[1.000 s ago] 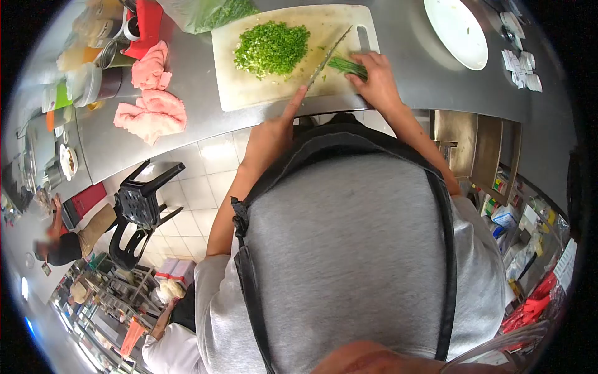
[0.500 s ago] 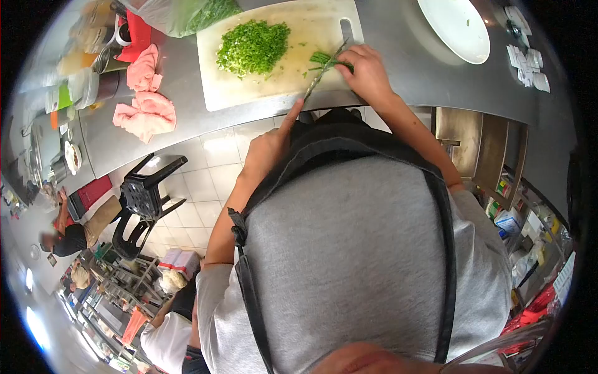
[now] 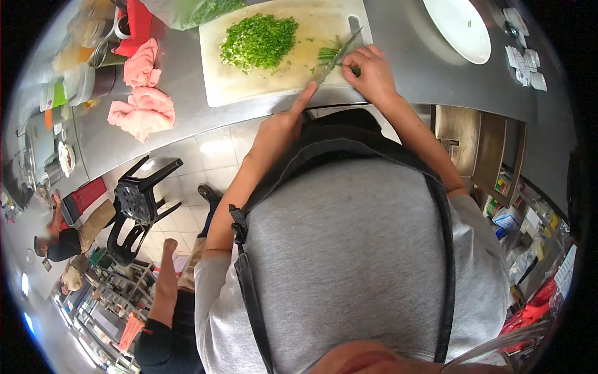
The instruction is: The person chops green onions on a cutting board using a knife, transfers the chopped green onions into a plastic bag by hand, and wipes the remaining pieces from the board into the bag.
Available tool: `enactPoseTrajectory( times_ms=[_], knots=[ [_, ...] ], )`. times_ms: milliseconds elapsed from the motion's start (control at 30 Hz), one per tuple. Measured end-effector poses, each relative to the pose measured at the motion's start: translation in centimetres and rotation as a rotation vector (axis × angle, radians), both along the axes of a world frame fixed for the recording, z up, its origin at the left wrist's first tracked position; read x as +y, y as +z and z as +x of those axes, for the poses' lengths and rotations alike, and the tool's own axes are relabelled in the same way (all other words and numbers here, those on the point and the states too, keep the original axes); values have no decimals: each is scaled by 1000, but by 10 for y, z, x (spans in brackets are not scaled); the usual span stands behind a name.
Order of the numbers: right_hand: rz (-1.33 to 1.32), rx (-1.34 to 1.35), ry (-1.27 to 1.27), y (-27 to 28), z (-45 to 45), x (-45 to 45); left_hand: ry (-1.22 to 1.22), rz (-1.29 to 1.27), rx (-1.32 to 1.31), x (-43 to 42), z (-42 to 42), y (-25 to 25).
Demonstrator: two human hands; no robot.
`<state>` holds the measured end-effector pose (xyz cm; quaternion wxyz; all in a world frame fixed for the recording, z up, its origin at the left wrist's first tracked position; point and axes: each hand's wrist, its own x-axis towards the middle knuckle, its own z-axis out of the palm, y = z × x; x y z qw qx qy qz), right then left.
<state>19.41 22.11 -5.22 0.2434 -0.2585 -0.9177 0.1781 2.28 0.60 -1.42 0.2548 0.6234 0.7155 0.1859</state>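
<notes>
Pink cloths (image 3: 143, 113) lie left on the tabletop (image 3: 193, 115). Chopped greens (image 3: 258, 42) are heaped on the cutting board (image 3: 221, 90). The left hand (image 3: 280, 128) grips a knife (image 3: 339, 57), its blade slanting across green stalks (image 3: 327, 55) pinched by the right hand (image 3: 369, 71); far right sits a white plate (image 3: 458, 28).

"How many cutting boards (image 3: 268, 88)?"
"One, along the near edge of the table (image 3: 417, 81)."
"And on it?"
"One heap of chopped scallions (image 3: 258, 42), one scallion bunch (image 3: 327, 55)."
"Knives?"
"Just one knife (image 3: 339, 57)."
"Hands at the board?"
"Two: one left hand (image 3: 280, 129), one right hand (image 3: 370, 73)."
"Plates?"
"One white plate (image 3: 458, 28), right of the board."
"Cloths?"
"Two pink cloths (image 3: 142, 115), left of it, towards the table's near edge."
</notes>
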Motion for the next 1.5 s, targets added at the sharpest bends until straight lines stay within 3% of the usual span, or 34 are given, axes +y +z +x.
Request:
enactPoseTrajectory(
  times_ms=[100, 300, 500, 700, 1000, 1300, 1400, 1500],
  knots=[
    [29, 92, -81, 2, -1, -7, 3, 77, -116, -5, -6, 7],
    [44, 103, -124, 17, -25, -5, 105, 105, -60, -14, -20, 35],
    [128, 32, -50, 8, -25, 5, 149, 86, -65, -26, -23, 20],
    [-27, 123, -110, 11, -12, -5, 165, 11, -42, -36, -21, 10],
    [101, -101, -273, 12, -45, -27, 180, 1, -69, -36, -16, 2],
    [-121, -112, -57, 11, -27, 2, 182, 6, -54, -33, -15, 9],
    [-157, 13, -8, 16, -21, 6, 178, 16, -50, -31, -17, 10],
    [-139, 59, -79, 22, -10, 2, 163, 16, -28, -30, -20, 5]
  ],
)
